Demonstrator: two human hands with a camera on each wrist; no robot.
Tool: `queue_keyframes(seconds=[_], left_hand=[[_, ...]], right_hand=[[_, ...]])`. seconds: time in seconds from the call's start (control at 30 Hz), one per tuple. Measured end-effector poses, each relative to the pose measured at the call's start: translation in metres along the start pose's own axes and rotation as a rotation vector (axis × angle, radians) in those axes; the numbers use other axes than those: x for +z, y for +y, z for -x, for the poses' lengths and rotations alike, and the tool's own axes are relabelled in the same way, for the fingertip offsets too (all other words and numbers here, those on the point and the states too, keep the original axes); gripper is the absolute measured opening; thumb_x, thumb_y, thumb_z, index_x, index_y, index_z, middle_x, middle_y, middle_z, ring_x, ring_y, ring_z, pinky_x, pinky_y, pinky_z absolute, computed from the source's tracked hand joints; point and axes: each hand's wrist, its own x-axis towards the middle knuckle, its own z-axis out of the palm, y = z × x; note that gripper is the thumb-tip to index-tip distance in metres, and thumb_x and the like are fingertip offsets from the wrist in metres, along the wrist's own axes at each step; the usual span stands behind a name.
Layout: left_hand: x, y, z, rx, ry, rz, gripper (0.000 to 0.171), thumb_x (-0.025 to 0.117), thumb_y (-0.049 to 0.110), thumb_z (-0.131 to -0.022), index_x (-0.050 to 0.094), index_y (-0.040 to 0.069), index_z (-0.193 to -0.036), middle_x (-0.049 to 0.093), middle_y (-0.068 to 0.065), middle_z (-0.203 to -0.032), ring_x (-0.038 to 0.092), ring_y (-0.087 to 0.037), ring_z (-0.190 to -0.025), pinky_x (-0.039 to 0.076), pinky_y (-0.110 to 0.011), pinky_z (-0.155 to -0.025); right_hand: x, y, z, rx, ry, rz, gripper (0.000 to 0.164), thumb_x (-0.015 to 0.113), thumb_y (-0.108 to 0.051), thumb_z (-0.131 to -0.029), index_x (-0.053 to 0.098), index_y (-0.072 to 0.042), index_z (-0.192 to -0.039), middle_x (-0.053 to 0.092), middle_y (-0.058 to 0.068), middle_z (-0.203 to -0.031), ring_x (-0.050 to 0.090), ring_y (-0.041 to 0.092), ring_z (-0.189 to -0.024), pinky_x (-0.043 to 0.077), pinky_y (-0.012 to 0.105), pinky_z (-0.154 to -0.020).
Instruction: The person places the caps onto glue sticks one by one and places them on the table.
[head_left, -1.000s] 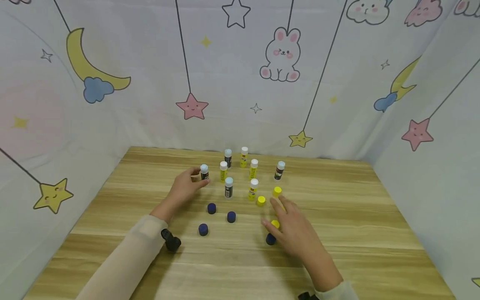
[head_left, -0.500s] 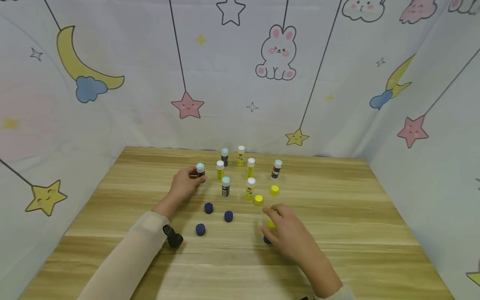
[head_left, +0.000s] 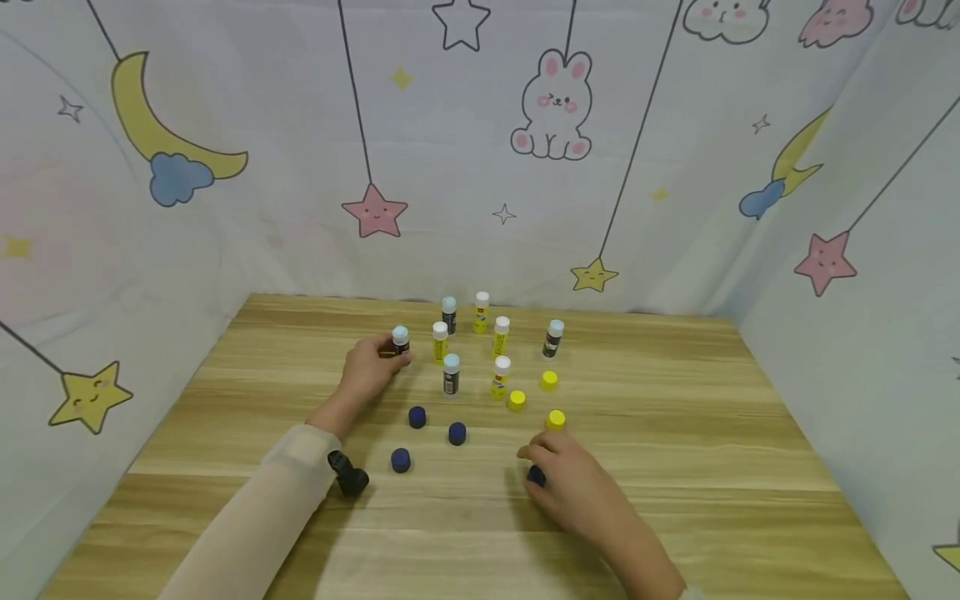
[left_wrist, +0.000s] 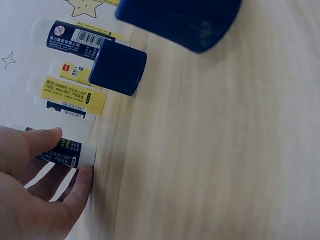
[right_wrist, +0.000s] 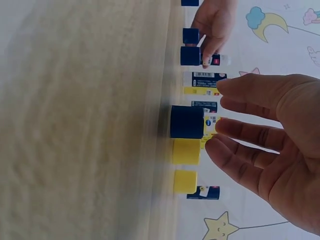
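Note:
In the head view, my left hand (head_left: pixel 366 372) grips a dark glue stick (head_left: pixel 401 340) with a pale cap, at the left of the group. Up close, the left wrist view has the thumb and fingers on either side of this navy glue stick (left_wrist: pixel 62 151), which stands upright on the table. My right hand (head_left: pixel 577 483) is low over a dark blue cap (head_left: pixel 536 475). Seen from the right wrist, its curved fingers (right_wrist: pixel 250 132) are spread, with the fingertips just off the blue cap (right_wrist: pixel 187 122). A yellow cap (head_left: pixel 555 419) lies just beyond that hand.
Several more glue sticks stand upright, including a yellow one (head_left: pixel 500 379) and a dark one (head_left: pixel 552 339) at the right. Loose dark blue caps (head_left: pixel 457 433) and yellow caps (head_left: pixel 517 401) lie in front of them. A printed cloth (head_left: pixel 480 250) hangs behind the wooden table (head_left: pixel 712 467).
My right hand has drawn back toward me, from beside the yellow caps to over the dark blue cap. The yellow cap beyond its fingers has come into view. My left hand stays at its glue stick.

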Motion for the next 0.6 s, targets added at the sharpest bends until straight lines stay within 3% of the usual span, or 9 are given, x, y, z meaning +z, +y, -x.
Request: queue_keyframes(seconds=[0.6], left_hand=[[0.0031,-0.0014,-0.0001,-0.020,0.029,0.066,0.046,0.071,0.019,-0.097,0.060,0.004,-0.139,0.065,-0.021,-0.131,0.061,-0.036,-0.124,0.044,-0.050,-0.110]], right_hand=[[0.0045,0.0010,-0.0002,-0.043,-0.072,0.060,0.018,0.083,-0.012,-0.085,0.076,-0.009,-0.102,0.064,0.000,-0.104,0.062,0.016,-0.097,0.057,0.031,-0.081]])
